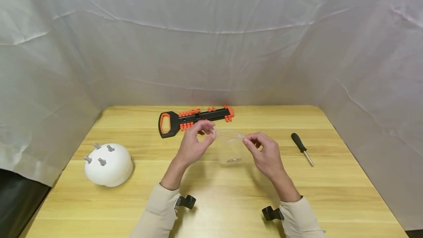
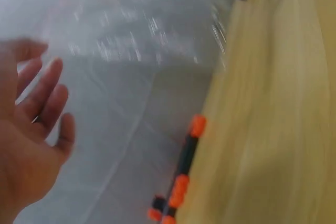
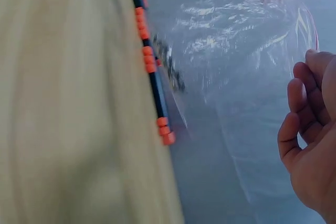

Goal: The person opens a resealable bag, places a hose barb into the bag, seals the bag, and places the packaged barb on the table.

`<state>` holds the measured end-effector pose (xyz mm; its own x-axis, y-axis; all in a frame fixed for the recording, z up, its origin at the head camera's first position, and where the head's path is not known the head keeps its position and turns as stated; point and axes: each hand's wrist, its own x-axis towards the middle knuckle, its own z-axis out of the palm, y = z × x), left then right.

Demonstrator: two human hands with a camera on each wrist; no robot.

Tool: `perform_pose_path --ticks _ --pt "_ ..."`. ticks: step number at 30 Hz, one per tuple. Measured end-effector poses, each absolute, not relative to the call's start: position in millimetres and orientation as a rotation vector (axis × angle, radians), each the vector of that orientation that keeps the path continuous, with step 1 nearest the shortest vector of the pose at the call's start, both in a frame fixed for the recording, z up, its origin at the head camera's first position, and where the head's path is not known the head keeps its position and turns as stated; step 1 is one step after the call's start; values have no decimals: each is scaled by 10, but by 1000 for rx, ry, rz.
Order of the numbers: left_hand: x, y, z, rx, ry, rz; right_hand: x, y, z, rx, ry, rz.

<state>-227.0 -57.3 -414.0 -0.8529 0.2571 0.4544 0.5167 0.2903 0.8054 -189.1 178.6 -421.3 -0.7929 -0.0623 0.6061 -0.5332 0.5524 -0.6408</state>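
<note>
A clear plastic zip bag hangs above the table between my two hands, its mouth spread apart in the head view. My left hand pinches one top corner between thumb and forefinger. At the opposite corner, my right hand grips the rim the same way. Small metal pieces lie at the bottom of the bag; their exact kind is too small to tell. The bag's shiny film and the blurred metal pieces also show in the right wrist view.
Behind my left hand lies a black tool with orange clips and a loop handle. A white rounded object with several grey pegs sits at the left. On the right rests a black-handled screwdriver. Grey sheeting encloses the wooden table.
</note>
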Motion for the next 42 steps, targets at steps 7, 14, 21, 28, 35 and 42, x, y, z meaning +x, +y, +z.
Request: perform_pose_path --ticks 7,14,21,28,35,42 --pt "-2370 -602 -4382 -919 -2717 -1496 -1921 1773 -4016 359 -2300 1243" --pt "-2381 -549 -4471 -942 -2865 -1296 -1923 1729 -3942 339 -2295 1294" --pt "-2369 -612 -4456 -901 -2935 -1114 -1906 1769 -3866 444 -2315 1095" --pt "-2397 -669 -4473 -897 -2965 -1079 -1920 1805 -3825 526 -2309 989" --pt "-2371 -660 -4370 -869 -2773 -1463 -1933 1778 -3844 494 -2348 1005" --pt "-2310 -664 -4177 -817 -2326 -1537 -1937 1749 -3875 473 -2372 1033"
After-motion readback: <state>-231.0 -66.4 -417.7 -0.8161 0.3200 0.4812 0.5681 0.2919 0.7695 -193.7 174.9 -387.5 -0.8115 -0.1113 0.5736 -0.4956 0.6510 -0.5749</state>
